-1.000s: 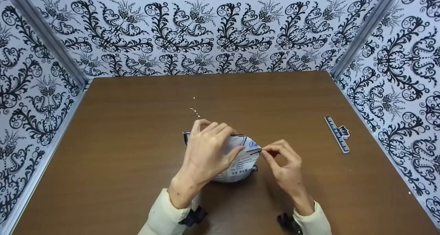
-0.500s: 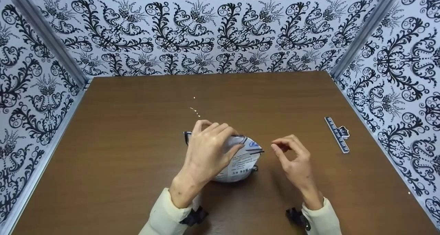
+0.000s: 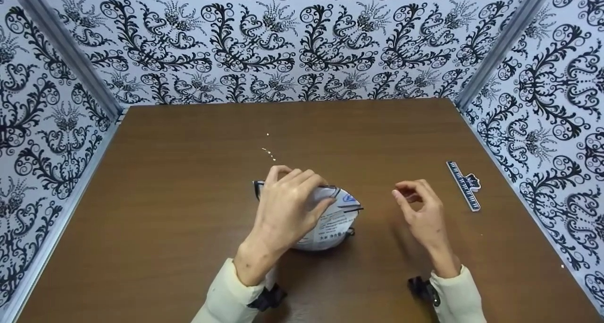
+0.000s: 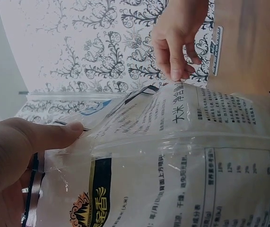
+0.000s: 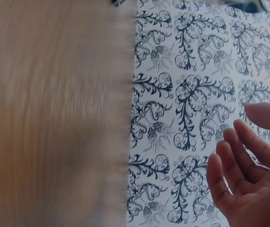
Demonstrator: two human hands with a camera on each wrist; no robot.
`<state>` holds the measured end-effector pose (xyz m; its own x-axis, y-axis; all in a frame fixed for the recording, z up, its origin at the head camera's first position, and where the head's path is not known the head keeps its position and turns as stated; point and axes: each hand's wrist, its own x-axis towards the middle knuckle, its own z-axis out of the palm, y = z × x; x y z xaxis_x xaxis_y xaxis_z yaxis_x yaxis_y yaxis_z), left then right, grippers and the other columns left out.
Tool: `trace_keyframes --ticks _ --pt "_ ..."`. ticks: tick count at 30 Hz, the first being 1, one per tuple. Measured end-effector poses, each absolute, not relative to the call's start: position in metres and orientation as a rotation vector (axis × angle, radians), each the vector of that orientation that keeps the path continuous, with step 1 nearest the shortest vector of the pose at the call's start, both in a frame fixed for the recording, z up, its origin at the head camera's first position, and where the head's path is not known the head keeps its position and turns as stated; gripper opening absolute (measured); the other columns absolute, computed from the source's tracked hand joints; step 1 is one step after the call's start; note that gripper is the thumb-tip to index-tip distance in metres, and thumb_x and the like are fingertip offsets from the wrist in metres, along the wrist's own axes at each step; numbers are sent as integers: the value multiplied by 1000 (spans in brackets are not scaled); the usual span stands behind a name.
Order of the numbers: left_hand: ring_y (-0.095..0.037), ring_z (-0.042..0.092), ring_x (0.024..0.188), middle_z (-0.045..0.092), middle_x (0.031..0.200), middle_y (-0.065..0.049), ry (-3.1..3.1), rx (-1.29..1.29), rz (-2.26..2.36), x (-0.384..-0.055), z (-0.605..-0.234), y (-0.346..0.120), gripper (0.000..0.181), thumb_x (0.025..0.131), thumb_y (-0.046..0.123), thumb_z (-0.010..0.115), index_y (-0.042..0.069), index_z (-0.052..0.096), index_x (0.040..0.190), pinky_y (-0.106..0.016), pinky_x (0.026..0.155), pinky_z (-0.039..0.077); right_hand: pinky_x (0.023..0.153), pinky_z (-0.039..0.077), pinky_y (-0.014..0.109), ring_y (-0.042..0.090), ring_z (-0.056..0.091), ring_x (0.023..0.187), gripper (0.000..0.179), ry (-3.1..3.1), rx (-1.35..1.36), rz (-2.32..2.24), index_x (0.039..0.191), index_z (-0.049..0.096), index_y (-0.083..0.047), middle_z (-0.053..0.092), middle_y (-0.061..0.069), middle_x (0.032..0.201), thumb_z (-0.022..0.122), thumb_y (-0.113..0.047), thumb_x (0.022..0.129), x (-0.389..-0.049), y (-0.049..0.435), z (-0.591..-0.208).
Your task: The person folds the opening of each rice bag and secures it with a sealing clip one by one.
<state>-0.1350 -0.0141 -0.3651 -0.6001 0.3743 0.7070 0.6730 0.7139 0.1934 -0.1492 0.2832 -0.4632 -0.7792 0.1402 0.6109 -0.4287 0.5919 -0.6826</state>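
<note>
A printed plastic rice bag [image 3: 330,226] stands on the table, its top folded over. My left hand [image 3: 285,205] grips the bag's top edge from above, the thumb lying along the near side. In the left wrist view, clear film and dark Chinese print cover the bag [image 4: 172,182], and the thumb presses close to its upper fold. My right hand [image 3: 422,214] hovers to the right of the bag, apart from it, between the bag and a clip. Seen from the right wrist, the fingers [image 5: 241,163] are loosely curved and hold nothing.
A long clip [image 3: 463,186] with a black-and-white piano-key pattern lies on the right of the brown table [image 3: 179,172]. Several small pale grains [image 3: 269,153] are scattered behind the bag. Patterned wall panels [image 3: 302,39] enclose the back and sides.
My right hand has let go of the bag's right corner and moved right, away from it. My left hand has kept its grip on the bag's top.
</note>
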Motion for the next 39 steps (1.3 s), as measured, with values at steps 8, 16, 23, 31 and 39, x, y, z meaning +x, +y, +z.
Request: trace_keyframes --ticks 8,16,23,31,39 --pt "-10 69 80 77 88 10 -2260 -795 -621 -136 -366 -13 23 84 34 87 19 76 98 -37 92 47 76 48 6 -5 60 85 18 -2232 155 1186 106 75 1 70 13 98 78 4 88 -161 305 -475" --pt "-10 69 82 77 90 10 -2272 -804 -627 -137 -368 -12 23 85 34 86 19 76 99 -36 92 48 74 48 5 -2 60 82 18 -2304 60 1187 109 74 2 69 12 100 77 -1 91 -159 314 -480" --pt "-10 69 82 77 89 10 -2273 -798 -640 -137 -369 -13 24 84 34 87 19 76 99 -35 91 48 75 48 5 -1 60 82 20 -2349 13 1151 110 73 4 68 12 101 77 -3 92 -163 319 -479" --pt "-9 70 81 77 89 10 -2276 -794 -654 -137 -369 -13 23 85 34 86 19 75 99 -35 90 48 75 49 7 -6 56 82 22 -2391 -72 1117 112 73 3 67 12 103 76 -6 93 -166 328 -478" --pt "-9 70 82 77 89 9 -2283 -796 -672 -137 -370 -14 23 85 34 86 19 76 99 -35 89 48 75 50 12 -2 55 82 25 -2444 -130 1080 115 72 4 66 14 105 76 -7 93 -169 339 -478"
